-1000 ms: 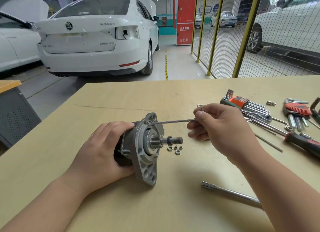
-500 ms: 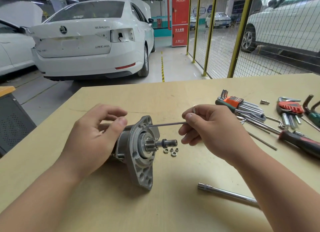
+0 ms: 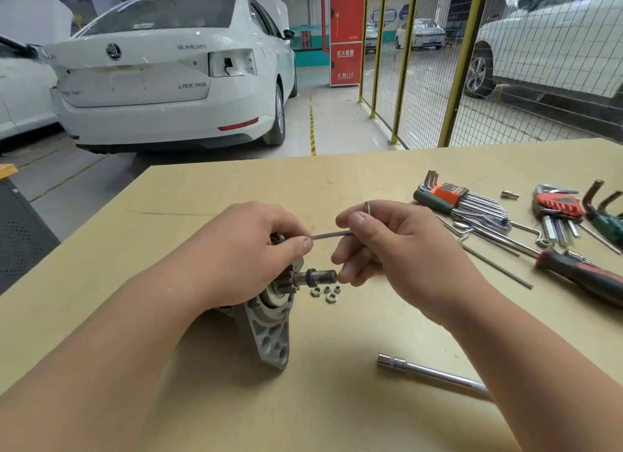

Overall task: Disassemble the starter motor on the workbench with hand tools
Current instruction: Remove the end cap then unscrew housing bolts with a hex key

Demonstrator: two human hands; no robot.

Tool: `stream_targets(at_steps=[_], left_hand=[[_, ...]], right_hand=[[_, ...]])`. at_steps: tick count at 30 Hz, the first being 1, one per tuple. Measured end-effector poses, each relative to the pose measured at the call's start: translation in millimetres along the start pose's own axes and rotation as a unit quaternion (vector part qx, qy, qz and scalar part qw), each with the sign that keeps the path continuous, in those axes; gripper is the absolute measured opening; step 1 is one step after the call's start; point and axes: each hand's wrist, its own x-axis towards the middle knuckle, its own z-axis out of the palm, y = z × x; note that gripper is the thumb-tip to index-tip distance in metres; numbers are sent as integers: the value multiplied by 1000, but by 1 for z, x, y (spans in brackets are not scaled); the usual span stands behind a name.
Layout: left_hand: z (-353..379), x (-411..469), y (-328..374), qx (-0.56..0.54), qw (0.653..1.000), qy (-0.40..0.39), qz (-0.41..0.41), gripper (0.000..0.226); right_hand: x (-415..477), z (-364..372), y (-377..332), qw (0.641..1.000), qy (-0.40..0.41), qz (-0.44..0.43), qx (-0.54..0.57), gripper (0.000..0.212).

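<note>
Left hand [image 3: 242, 256] has shifted over the starter motor [image 3: 269, 340], pinching the hex key [image 3: 330, 235]. Right hand [image 3: 397, 252] grips its bend.

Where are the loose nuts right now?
Head view, centre: the loose nuts lie on the workbench just right of the starter motor, under its shaft.

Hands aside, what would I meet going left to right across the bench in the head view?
The motor → nuts → orange key set → small bit → red key set.
</note>
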Motion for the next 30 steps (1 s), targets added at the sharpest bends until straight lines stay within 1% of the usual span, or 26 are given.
stream_targets(at_steps=[4, 7, 8, 11, 14, 16, 17, 18, 20, 22, 23, 24, 25, 26, 28, 30], left_hand=[[1, -2, 3, 8, 1000, -2, -15, 13], [1, -1, 7, 55, 998, 4, -11, 12], [0, -1, 8, 76, 997, 5, -7, 12], [0, 0, 12, 120, 993, 9, -9, 12], [0, -1, 17, 153, 988, 0, -13, 13], [0, -1, 20, 176, 984, 2, -8, 16], [0, -1, 22, 185, 983, 14, 0, 21], [1, 0, 25, 188, 982, 28, 6, 28], [3, 2, 33, 191, 980, 43, 15, 38], [11, 7, 40, 214, 976, 26, 20, 41], [15, 10, 42, 224, 974, 16, 20, 40], [17, 12, 43, 226, 974, 12, 18, 39], [19, 15, 43, 223, 975, 14, 13, 38], [20, 16, 41, 214, 977, 18, 7, 38], [19, 15, 37, 197, 980, 26, 2, 37], [16, 12, 32, 179, 983, 35, 4, 36]], right_hand=[[-2, -2, 4, 996, -19, -17, -89, 16], [-1, -4, 6, 992, -23, -13, -123, 15], [0, -5, 6, 988, -21, -20, -154, 15], [0, -9, 7, 955, -11, -57, -290, 15], [-1, -6, 6, 937, -31, -59, -344, 16], [-1, -13, 2, 939, -43, -48, -337, 18], [1, -26, 0, 948, -31, -32, -315, 18], [4, -43, -2, 957, 2, -10, -289, 18], [10, -90, -1, 967, 113, 56, -221, 20], [11, -132, 9, 960, 210, 148, -112, 22], [11, -145, 18, 948, 239, 190, -88, 22], [11, -152, 28, 936, 252, 225, -100, 23], [11, -154, 38, 920, 249, 252, -165, 25], [12, -155, 46, 898, 235, 262, -265, 29], [12, -152, 51, 833, 193, 242, -458, 39], [13, -150, 47, 777, 149, 249, -559, 37]])
